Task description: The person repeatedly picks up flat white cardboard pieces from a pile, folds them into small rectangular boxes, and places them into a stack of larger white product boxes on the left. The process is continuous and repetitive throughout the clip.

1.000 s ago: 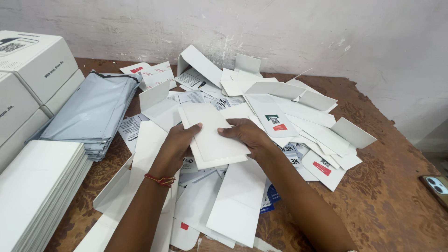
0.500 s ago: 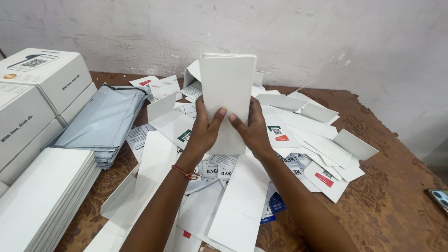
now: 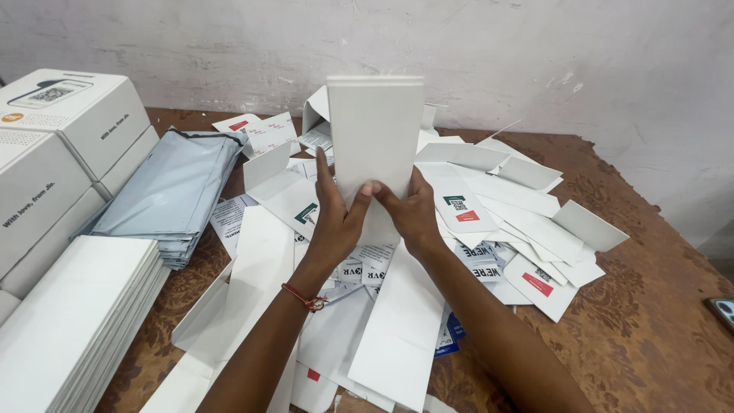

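left hand (image 3: pixel 336 218), right hand (image 3: pixel 409 210), pinching upright white card (image 3: pixel 375 138), seemingly folded

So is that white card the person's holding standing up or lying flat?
Standing up. Both hands, left hand and right hand, grip the white card at its lower edge, its top rising above the pile of cards.

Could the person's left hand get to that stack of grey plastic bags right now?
Probably not at once: the left hand grips the upright white card together with the right hand. Otherwise the grey bags lie uncovered.
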